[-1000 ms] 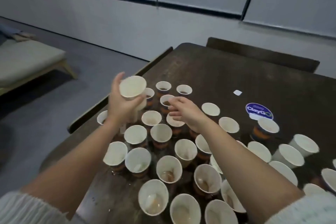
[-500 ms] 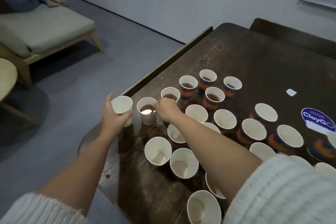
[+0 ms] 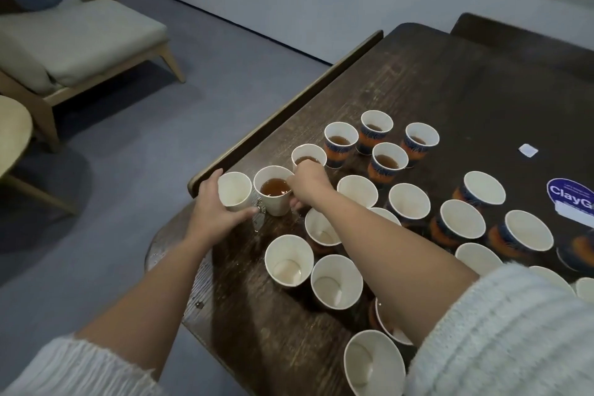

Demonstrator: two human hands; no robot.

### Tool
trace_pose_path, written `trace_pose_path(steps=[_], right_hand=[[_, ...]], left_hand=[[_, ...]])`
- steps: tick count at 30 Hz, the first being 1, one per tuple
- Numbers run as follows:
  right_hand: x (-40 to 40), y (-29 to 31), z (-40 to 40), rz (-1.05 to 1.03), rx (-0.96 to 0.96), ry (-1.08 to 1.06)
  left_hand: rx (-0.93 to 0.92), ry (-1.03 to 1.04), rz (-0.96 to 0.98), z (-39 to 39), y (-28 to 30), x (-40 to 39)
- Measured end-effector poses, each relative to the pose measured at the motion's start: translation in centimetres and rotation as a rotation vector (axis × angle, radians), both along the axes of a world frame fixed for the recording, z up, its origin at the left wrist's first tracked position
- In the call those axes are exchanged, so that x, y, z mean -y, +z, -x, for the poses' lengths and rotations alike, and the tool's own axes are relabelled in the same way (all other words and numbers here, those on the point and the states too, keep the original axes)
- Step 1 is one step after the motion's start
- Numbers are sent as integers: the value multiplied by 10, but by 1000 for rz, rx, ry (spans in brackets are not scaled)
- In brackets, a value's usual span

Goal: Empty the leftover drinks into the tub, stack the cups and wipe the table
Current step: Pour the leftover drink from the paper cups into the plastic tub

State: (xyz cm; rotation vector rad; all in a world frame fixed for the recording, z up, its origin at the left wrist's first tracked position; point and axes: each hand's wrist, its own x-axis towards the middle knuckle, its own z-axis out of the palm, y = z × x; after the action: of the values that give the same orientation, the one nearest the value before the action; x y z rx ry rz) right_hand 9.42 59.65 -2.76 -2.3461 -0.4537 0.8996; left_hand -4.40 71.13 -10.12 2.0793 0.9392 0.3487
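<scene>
Landmark: a white paper cup nearly full of brown drink (image 3: 274, 191), upright near the left edge of the dark wooden desk (image 3: 450, 80).
Left hand: the left hand (image 3: 214, 206) wraps an empty white paper cup (image 3: 234, 191) just left of the full cup; thumb and fingers curl round its wall, the grip closed on it, and the cup stands upright, tilted slightly.
Right hand: the right hand (image 3: 307, 182) reaches over the full cup's right rim, fingers curled down pinching its rim and side.
Spill: small wet drops (image 3: 257, 222) on the desk just in front of the full cup.
Behind the full cup: five paper cups holding brown drink, four of them blue-and-orange patterned cups (image 3: 340, 146).
Right of the full cup: many emptied paper cups (image 3: 334, 283), upright, some with a little residue.
Far right of it: a blue round sticker (image 3: 570, 194) and a small white square tag (image 3: 528, 150).
Left of the desk: a cushioned wooden lounge chair (image 3: 74, 42) on grey floor.
</scene>
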Motion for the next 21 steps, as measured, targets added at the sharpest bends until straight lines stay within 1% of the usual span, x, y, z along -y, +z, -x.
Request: trace_pose_path(steps=[3,5,7,9,10,12,14,17,19,21], right_hand=[[7,13,-7,8,20,-29],[14,23,-13,-15,37,-6],[25,41,-16,-58,37,9],[37,59,-20,-104,50,14],[47,70,-21,-129,53,8],[67,91,-24,-172,63,-23],[92,113,-24,-179,103,-50],[128,132,-30,-231,145,-84],[153,140,-34,-285,157,-137],[192,148,-39,-336,170,-211]], left_hand=[[-10,50,-147,0,11,8],[54,79,-246,-2,24,14],[120,37,-319,-12,41,22],[137,-83,-335,-24,57,32],[153,-155,-317,-32,65,40],[189,-266,-213,-49,75,56],[246,-319,-86,-65,84,80],[359,-335,47,-88,96,121],[416,-315,85,-101,106,148],[468,-337,83,-120,112,179]])
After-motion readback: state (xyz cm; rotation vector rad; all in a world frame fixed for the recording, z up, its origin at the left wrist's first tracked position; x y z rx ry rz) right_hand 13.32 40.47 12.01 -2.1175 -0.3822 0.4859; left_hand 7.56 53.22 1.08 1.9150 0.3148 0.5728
